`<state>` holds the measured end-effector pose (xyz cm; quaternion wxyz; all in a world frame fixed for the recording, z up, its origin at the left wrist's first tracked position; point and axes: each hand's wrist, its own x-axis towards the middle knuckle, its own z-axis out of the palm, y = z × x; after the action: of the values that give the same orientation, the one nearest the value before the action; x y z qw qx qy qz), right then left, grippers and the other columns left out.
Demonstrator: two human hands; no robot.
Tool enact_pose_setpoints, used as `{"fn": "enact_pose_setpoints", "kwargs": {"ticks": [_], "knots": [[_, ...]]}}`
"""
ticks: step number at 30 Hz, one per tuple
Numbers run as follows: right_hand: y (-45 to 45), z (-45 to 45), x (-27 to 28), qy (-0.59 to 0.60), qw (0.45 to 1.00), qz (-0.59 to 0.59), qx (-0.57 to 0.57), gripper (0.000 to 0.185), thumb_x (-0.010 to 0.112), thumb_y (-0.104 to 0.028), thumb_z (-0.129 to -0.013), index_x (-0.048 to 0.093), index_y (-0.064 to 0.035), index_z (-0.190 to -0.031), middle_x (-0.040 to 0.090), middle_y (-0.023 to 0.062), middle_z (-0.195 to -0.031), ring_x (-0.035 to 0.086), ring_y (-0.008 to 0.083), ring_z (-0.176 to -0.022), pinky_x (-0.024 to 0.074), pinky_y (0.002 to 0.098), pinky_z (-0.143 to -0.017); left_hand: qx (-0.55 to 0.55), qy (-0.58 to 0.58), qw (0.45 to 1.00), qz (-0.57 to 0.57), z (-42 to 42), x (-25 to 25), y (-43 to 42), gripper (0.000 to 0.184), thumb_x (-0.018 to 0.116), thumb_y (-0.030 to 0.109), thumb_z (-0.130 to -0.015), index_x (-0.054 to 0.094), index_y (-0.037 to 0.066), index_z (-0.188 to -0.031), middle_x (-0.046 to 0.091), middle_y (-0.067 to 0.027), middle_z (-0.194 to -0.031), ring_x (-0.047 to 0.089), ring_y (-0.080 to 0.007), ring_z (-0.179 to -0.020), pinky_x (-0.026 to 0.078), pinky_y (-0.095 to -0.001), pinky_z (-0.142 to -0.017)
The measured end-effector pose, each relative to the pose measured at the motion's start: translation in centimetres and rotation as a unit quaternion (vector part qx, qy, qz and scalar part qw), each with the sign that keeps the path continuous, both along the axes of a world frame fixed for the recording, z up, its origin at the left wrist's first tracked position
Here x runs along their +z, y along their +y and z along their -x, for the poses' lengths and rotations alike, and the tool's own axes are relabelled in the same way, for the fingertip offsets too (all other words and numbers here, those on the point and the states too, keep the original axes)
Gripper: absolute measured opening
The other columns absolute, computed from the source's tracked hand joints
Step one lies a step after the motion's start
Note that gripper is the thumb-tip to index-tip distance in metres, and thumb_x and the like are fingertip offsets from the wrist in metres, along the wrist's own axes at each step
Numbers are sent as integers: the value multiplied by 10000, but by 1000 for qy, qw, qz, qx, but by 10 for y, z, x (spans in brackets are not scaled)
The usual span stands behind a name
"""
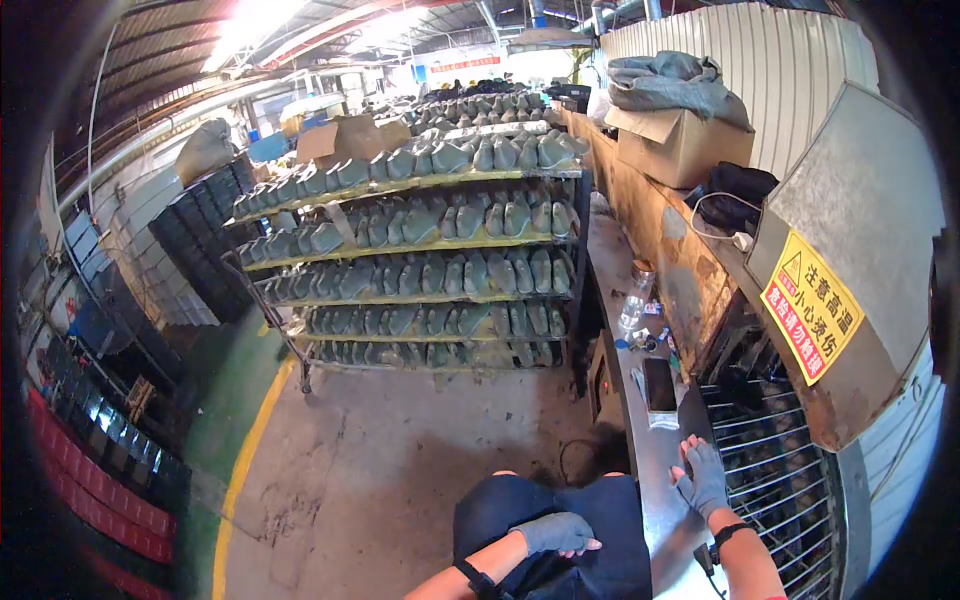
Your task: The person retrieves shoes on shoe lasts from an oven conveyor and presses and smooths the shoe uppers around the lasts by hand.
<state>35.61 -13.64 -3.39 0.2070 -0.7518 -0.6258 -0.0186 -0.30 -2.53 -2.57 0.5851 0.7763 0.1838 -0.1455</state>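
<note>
My left hand point(558, 534), in a grey fingerless glove, rests on the dark cloth over my lap point(610, 520). Its fingers lie loosely against the cloth, holding nothing that I can see. On the edge of a metal bench point(655, 480) lies my right hand point(704, 477), gloved the same way, its bare fingers apart and pointing forward. Just beyond it, a black phone-like slab point(659, 385) sits on a white cloth point(662, 421). To the right of this hand runs a grate of metal bars point(775, 450).
Ahead stands a wheeled rack point(410, 243) with several shelves of grey, shoe-shaped pieces. A clear bottle point(631, 312) stands farther along the bench. At right, a metal hood bears a yellow warning sign point(812, 305). A cardboard box point(680, 145) sits on the wooden ledge.
</note>
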Motion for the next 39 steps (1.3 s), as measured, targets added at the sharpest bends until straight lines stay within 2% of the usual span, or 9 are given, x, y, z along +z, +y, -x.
{"fn": "enact_pose_setpoints", "kwargs": {"ticks": [3, 9, 11, 18, 21, 23, 26, 39], "knots": [[0, -2, -1, 1, 1000, 0, 2, 667, 731, -392, -931, 613, -49, -1491, 542, 229, -1595, 466, 430, -1502, 341, 509, -1275, -13, 10, 1000, 7, 0, 6, 3, 559, 623, 543, -1070, 754, 44, -857, 729, -61, -747, 672, -181, -651, 550, -353, -658], [1, -4, 0, -4, 1000, 17, 3, 679, 723, -383, -934, 595, -44, -1508, 518, 230, -1618, 455, 424, -1513, 328, 511, -1282, -5, 6, 1000, -4, -4, 0, 0, 559, 621, 547, -1069, 749, 55, -836, 720, -59, -714, 652, -175, -608, 534, -359, -622], [0, -4, 0, -2, 1000, 11, 6, 682, 718, -390, -936, 594, -38, -1507, 522, 232, -1612, 455, 428, -1511, 326, 510, -1283, -6, 12, 1000, -4, -5, 4, -1, 538, 642, 507, -1071, 739, 35, -830, 717, -79, -710, 646, -188, -592, 538, -365, -616], [1, -3, 4, -2, 1000, 13, 6, 680, 709, -396, -944, 591, -26, -1503, 528, 238, -1602, 455, 434, -1505, 327, 515, -1277, -9, 8, 999, -39, -4, 14, -3, 533, 624, 496, -1080, 728, 40, -824, 716, -88, -723, 665, -217, -610, 550, -390, -635], [2, -5, 0, -14, 1000, 13, 5, 675, 720, -379, -938, 591, -25, -1498, 530, 237, -1599, 457, 432, -1503, 332, 517, -1272, -4, 17, 999, -52, -3, 19, -4, 566, 608, 547, -1071, 739, 55, -824, 715, -76, -712, 680, -220, -640, 545, -399, -669], [1, -6, -2, -10, 1000, 4, 6, 676, 731, -368, -932, 590, -31, -1501, 533, 231, -1599, 459, 430, -1503, 334, 513, -1272, 1, 20, 998, -52, -4, 20, -5, 517, 624, 481, -1075, 725, 37, -830, 719, -98, -735, 684, -238, -634, 554, -414, -660], [0, -6, 0, -15, 1000, 5, 5, 680, 734, -371, -932, 588, -40, -1508, 534, 226, -1601, 460, 431, -1504, 335, 509, -1273, -11, 24, 998, -55, -5, 16, -5, 549, 613, 543, -1072, 750, 50, -872, 731, -83, -760, 695, -219, -681, 550, -393, -691], [0, -5, 6, -4, 1000, 21, 1, 698, 697, -412, -958, 562, -48, -1537, 519, 223, -1616, 448, 425, -1517, 324, 507, -1281, -6, 22, 999, -46, -5, 13, -4, 545, 610, 537, -1073, 745, 55, -858, 720, -64, -746, 682, -199, -653, 551, -370, -670]]}}
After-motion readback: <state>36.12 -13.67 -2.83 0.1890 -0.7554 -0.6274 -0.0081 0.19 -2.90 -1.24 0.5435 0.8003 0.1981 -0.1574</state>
